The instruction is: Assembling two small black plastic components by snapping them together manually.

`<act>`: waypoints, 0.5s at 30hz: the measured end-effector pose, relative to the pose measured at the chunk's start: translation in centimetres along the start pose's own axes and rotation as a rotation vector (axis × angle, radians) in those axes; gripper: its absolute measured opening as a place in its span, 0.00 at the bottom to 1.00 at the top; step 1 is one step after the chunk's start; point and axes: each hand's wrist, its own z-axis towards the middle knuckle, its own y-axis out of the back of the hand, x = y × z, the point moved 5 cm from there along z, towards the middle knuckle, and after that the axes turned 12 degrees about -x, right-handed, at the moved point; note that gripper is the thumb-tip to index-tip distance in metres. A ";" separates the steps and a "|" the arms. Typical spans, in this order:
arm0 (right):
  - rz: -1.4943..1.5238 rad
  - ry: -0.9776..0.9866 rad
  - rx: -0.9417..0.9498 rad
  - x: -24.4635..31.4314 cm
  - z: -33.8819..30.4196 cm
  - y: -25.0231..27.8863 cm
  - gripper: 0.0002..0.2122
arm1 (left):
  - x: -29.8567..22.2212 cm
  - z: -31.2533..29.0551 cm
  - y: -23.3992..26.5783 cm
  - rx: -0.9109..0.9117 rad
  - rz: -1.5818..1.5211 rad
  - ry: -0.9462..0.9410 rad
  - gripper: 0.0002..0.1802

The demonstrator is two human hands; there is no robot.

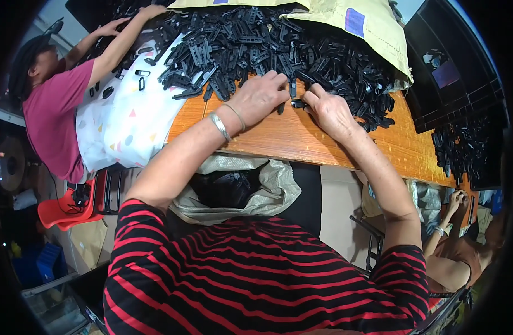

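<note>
A heap of small, narrow black plastic parts [251, 42] covers the far side of the wooden table [262, 131]. My left hand [259, 99] is at the heap's near edge with its fingers curled together. A thin black plastic part [281, 109] sticks out below its fingertips. Just to the right, my right hand [330, 113] pinches a short black plastic part [297, 104] between thumb and fingers. The two hands are close but apart. The palms and some fingertips are hidden from above.
An open woven sack [281, 192] with dark contents hangs below the table's near edge. A yellowish sack [379, 39] lies behind the heap. At the left, a person [58, 111] reaches over a white patterned sheet [122, 123]. Another person [457, 259] sits at the right.
</note>
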 end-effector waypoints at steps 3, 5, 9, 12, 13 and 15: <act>0.024 -0.009 -0.101 -0.3 -1.2 0.2 0.09 | 0.3 0.3 0.0 -0.024 0.001 -0.128 0.08; 0.018 -0.021 -0.177 -0.4 -1.5 0.6 0.10 | 0.6 -0.2 0.3 0.010 -0.025 -0.055 0.09; 0.022 -0.039 -0.141 0.0 -2.5 0.3 0.10 | 0.8 -1.6 0.7 0.011 -0.117 0.112 0.11; 0.012 0.012 -0.197 0.8 -2.5 0.8 0.10 | 0.5 -2.6 1.1 -0.077 -0.149 0.212 0.12; 0.029 0.001 -0.201 0.9 -2.5 0.9 0.10 | 0.5 -2.9 1.3 -0.150 -0.166 0.260 0.13; 0.046 -0.007 -0.204 1.0 -2.3 1.1 0.10 | 0.3 -3.3 1.3 -0.143 -0.209 0.336 0.14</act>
